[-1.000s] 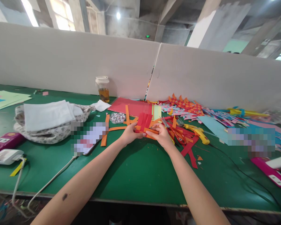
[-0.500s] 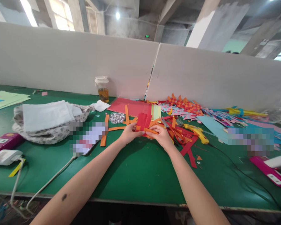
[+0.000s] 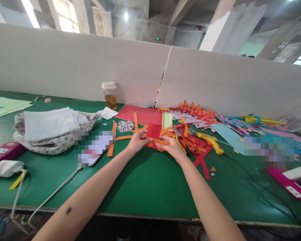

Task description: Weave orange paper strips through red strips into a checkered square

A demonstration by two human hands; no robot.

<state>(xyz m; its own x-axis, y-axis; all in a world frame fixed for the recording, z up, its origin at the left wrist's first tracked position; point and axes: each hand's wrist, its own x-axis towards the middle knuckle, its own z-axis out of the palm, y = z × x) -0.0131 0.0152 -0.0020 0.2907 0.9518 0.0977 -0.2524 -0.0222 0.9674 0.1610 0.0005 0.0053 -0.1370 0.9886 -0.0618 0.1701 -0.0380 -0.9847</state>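
Note:
Red paper strips (image 3: 154, 130), crossed by orange ones in a small weave, are held up between my two hands over the table. My left hand (image 3: 137, 142) pinches the weave's left side, thumb on top. My right hand (image 3: 172, 146) is closed on the right side, fingers along an orange strip (image 3: 161, 142). Loose orange strips (image 3: 124, 137) lie left of the weave. Just right of my right hand are red-handled scissors (image 3: 191, 144) and a heap of red strips (image 3: 203, 157). The undersides of the fingers are hidden.
A yellow glue gun (image 3: 214, 144) with a black cord lies to the right. Finished woven pieces (image 3: 198, 112) are piled behind it. A phone (image 3: 97, 149) on a charging cable and a cloth bag (image 3: 50, 147) are left; a cup of tea (image 3: 110, 97) stands by the partition.
The red strips, spread apart before, now lie closer together over the orange ones. Both hands have shifted only slightly, and the yellow scissor handle beside the right hand shows more.

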